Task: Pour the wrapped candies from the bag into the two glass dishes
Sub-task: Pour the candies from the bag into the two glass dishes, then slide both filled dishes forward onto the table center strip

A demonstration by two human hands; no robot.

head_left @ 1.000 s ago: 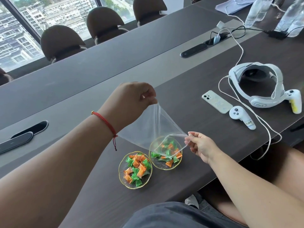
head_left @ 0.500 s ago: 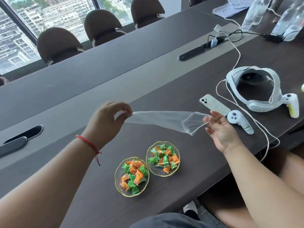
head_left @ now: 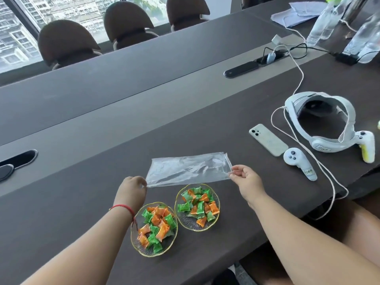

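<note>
Near dish: a gold-rimmed glass dish (head_left: pixel 137 239) is seen closest to the viewer, heaped with green and orange wrapped candies (head_left: pixel 156 227).
Far dish: a second gold-rimmed glass dish (head_left: pixel 213 222) is set just beside the near dish, on its right and slightly farther; a similar heap of candies is held in it.
Left hand: the left hand (head_left: pixel 131 187) is placed just beyond the near dish, its fingertips pinched together on the left corner of the bag; a red string bracelet (head_left: pixel 123 207) is worn on the wrist.
Right hand: the right hand (head_left: pixel 246 181) is held beyond the far dish, thumb and forefinger closed on the right corner of the bag, the other fingers curled.
Bag: a clear plastic bag (head_left: pixel 188 168) is stretched flat between the two hands, just beyond both dishes; whether it is resting on the table (head_left: pixel 82 202) or held slightly above it cannot be told. No candy is seen inside it.
Progress: the pouring is judged to be done, since both dishes are filled and the bag appears empty.
Remaining: only the putting-down of the empty bag seems to be left.
Beyond the bag: a white phone (head_left: pixel 268 139), a white handheld controller (head_left: pixel 300 164) and a white headset (head_left: pixel 324 124) with its cable are laid well to the right of the dishes and are not involved.
Farthest: brown chairs (head_left: pixel 65 41) are lined up along the far table edge before the window.
</note>
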